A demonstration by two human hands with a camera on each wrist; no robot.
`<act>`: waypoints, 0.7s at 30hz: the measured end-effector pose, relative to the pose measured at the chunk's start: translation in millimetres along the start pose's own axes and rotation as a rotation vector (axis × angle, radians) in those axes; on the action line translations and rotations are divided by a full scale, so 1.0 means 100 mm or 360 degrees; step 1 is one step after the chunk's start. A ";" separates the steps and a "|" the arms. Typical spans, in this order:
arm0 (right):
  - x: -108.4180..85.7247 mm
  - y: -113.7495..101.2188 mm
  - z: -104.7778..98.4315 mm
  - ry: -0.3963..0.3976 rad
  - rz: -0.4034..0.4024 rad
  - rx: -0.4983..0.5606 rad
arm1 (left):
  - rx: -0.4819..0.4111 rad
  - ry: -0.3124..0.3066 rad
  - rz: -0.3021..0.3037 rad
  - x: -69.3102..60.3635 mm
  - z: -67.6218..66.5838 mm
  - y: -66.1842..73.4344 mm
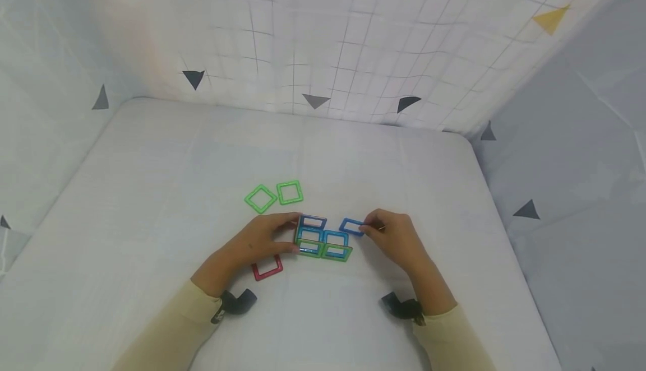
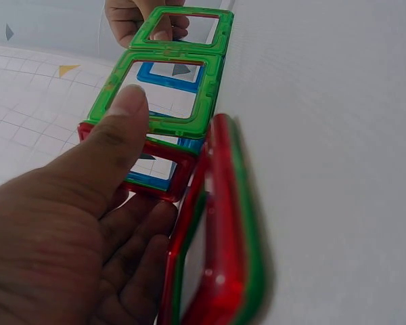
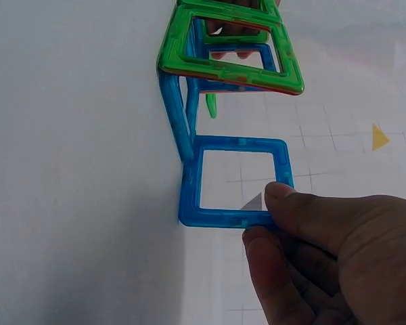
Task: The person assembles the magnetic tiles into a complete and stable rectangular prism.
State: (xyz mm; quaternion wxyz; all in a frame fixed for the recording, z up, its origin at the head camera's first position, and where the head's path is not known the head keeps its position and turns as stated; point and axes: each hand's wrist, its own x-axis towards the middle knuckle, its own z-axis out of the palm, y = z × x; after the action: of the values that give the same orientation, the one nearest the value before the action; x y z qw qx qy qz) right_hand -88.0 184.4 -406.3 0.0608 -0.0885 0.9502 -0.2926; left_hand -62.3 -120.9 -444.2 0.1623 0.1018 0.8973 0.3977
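Square magnetic tiles form a small structure [image 1: 323, 239], with blue tiles inside and two green tiles [image 2: 164, 95] along the front. My left hand [image 1: 264, 239] holds its left end, the thumb on a front green tile and the other fingers behind; a red tile [image 2: 179, 169] shows at that end in the left wrist view. Between thumb and fingers, my right hand [image 1: 396, 239] pinches a blue square tile [image 3: 191, 193] by its corner. That tile stands upright in the right wrist view, its far edge close to the structure's blue part; whether they touch, I cannot tell.
Two green square tiles [image 1: 290, 193] lie behind the left hand. A red tile [image 1: 267, 274], partly under the left wrist, leans or stands near that hand. White cloth covers the table [image 1: 323, 315], and a gridded sheet [image 1: 328, 46] hangs behind it.
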 end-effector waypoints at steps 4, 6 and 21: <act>0.00 -0.02 0.02 -0.0010 -0.0051 0.0024 | 0.0003 -0.0002 -0.0006 0.00 0.00 0.00; 0.00 -0.02 0.03 -0.0016 -0.0069 0.0029 | -0.0008 -0.0007 -0.0020 0.00 0.00 0.01; 0.07 -0.08 0.08 -0.0062 -0.0150 0.0015 | 0.0020 0.0005 0.0052 0.01 -0.02 0.00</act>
State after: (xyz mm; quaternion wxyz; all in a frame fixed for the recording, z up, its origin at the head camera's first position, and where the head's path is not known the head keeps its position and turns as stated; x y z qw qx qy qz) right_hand -92.9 172.2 -408.4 0.0659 -0.1386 0.9423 -0.2977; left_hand -63.9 -121.4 -443.3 0.1537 0.1167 0.8983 0.3949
